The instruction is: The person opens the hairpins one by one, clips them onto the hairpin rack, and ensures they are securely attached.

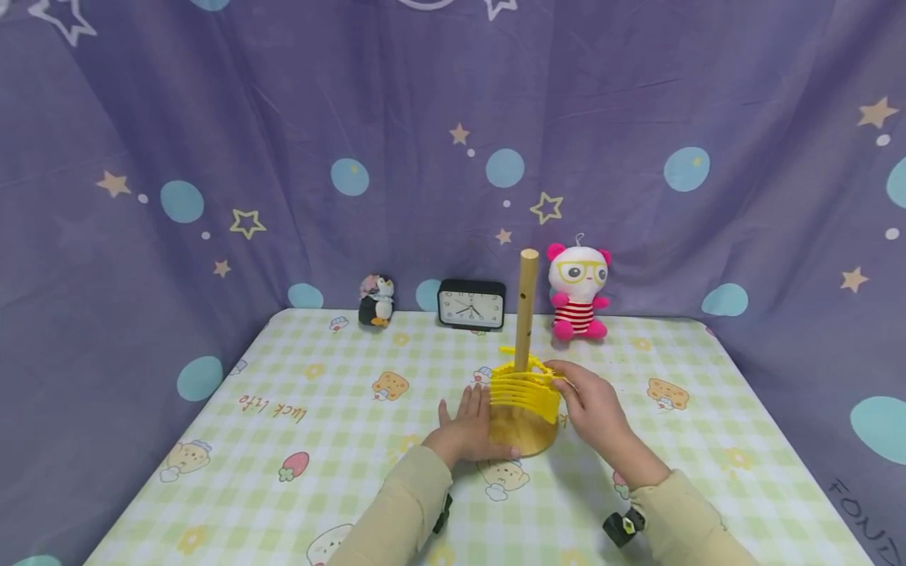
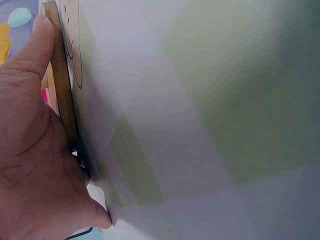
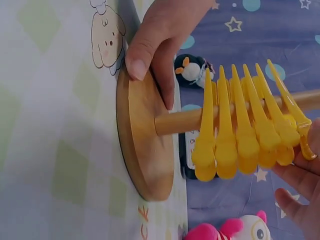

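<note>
A wooden stand with a round base (image 1: 522, 437) and an upright pole (image 1: 527, 306) stands on the table. Stacked around the pole's lower part are several yellow plastic pieces (image 3: 237, 137) with rounded knobs and tapering pointed ends. The left hand (image 1: 469, 431) holds the base at its left, thumb along the front rim; in the left wrist view that thumb (image 2: 42, 37) lies against the wooden edge. At the stack's right side, the right hand (image 1: 593, 407) pinches the uppermost yellow piece (image 3: 290, 97), which sits tilted against those below. Its fingertips are partly cut off in the right wrist view.
Behind the stand are a black desk clock (image 1: 471, 305), a small penguin toy (image 1: 377, 301) on the left and a pink and white panda plush (image 1: 578, 291) on the right. A green checked cloth (image 1: 340, 448) covers the table. A purple curtain (image 1: 396, 102) hangs behind.
</note>
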`<state>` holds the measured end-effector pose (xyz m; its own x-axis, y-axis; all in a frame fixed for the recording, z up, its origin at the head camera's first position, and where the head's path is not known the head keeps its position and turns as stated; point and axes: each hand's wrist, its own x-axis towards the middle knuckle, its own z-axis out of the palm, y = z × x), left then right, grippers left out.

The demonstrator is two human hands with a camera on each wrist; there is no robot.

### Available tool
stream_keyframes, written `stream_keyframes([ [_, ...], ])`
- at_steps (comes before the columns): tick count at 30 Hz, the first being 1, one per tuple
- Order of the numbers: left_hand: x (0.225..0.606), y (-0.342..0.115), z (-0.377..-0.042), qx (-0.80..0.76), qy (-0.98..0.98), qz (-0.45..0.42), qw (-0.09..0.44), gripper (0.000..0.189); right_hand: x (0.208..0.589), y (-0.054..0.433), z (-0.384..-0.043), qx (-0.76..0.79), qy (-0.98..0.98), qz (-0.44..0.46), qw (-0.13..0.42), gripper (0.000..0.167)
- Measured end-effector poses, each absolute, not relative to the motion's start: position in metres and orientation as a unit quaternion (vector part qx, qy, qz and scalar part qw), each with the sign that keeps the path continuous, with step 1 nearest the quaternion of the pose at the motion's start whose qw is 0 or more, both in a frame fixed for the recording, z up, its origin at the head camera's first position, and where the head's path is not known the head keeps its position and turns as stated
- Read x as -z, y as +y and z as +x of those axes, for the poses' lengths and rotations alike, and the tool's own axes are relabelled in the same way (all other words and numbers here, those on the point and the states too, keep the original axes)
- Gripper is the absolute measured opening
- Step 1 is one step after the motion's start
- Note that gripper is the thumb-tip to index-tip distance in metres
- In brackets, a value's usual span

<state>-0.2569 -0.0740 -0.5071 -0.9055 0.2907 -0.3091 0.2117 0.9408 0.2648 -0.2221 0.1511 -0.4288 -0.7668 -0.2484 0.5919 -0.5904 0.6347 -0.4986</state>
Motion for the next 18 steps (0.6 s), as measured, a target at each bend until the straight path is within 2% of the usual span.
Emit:
stream_keyframes([
  [7, 0.506, -0.074, -0.256, -0.114, 0.968, 0.132, 0.179, 0.128, 0.429, 0.144, -0.219, -0.367, -0.883, 0.234, 0.176, 0.029],
  [11, 0.504, -0.075, -0.257, -0.114, 0.969, 0.130, 0.179, 0.127, 0.425, 0.147, -0.216, -0.371, -0.884, 0.243, 0.147, 0.037],
  [15, 0.502, -0.077, -0.257, -0.118, 0.968, 0.126, 0.183, 0.127, 0.425, 0.154, -0.214, -0.383, -0.883, 0.237, 0.135, 0.047],
  [18, 0.500, -0.078, -0.256, -0.124, 0.967, 0.122, 0.186, 0.127, 0.429, 0.162, -0.212, -0.393, -0.880, 0.227, 0.138, 0.048],
])
